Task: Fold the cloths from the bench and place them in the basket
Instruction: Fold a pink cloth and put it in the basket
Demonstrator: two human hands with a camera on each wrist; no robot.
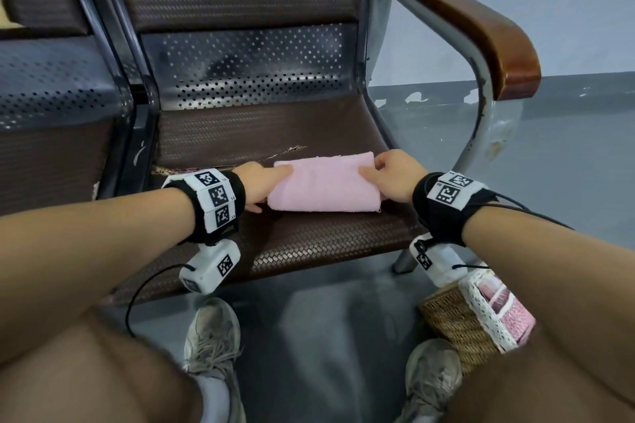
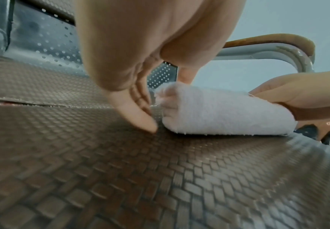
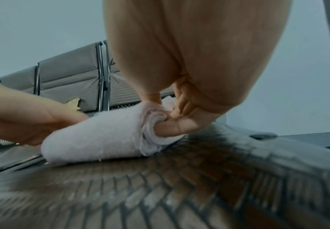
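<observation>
One folded pink cloth [image 1: 323,184] lies on the table [image 1: 309,244]. The left hand [image 1: 256,184] rests straight fingers on its left end; the right hand [image 1: 395,178] pinches its right end. One basket [image 1: 457,323] on the floor holds perhaps two folded cloths.

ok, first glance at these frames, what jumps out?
The folded pink cloth lying on the brown woven bench seat, with the left hand at its left end and the right hand gripping its right end. Next, the wicker basket on the floor at lower right, with pink cloth already inside.
</observation>
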